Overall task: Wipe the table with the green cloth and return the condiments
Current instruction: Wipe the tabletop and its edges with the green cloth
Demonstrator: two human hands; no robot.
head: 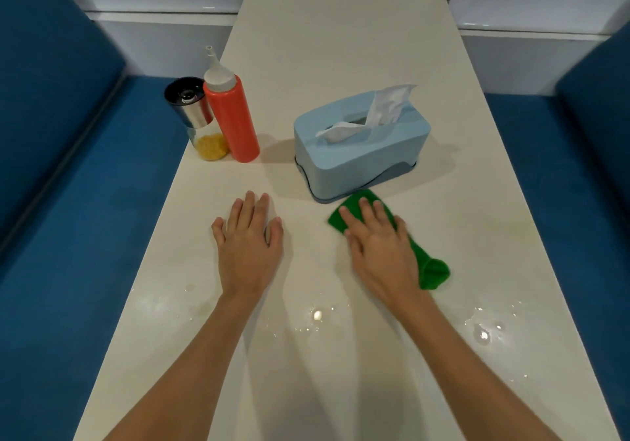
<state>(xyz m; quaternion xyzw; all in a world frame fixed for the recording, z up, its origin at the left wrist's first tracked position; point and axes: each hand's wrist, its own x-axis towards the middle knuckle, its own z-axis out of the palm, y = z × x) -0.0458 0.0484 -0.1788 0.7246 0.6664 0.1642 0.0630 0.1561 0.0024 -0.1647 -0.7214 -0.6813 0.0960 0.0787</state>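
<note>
- The green cloth [430, 268] lies bunched under my right hand [380, 246], on the surface [341, 48] just in front of the near corner of the blue tissue box [358, 147]; one end nearly touches the box base, the other trails out toward me on the right.
- My right hand lies flat on the cloth, fingers spread and pressing down, not pinching it. My left hand [249, 239] rests palm-down on the bare surface, fingers spread, holding nothing.
- I judge the wiping is underway: wet patches and droplets [317, 316] glisten closer to me, on both sides.
- To do this well, I'd keep the palm weight even and pull the cloth back through the droplets in overlapping strokes, so water is gathered, not smeared.
- I'd steer clear of the tissue box, since a forward stroke could nudge it.
- The cloth looks soft, bright green, folded into a long strip with a rolled end.
- The red squeeze bottle [235, 123] and the steel-topped shaker [196, 113] of yellow grains stand touching at the left edge, still to be returned.
</note>
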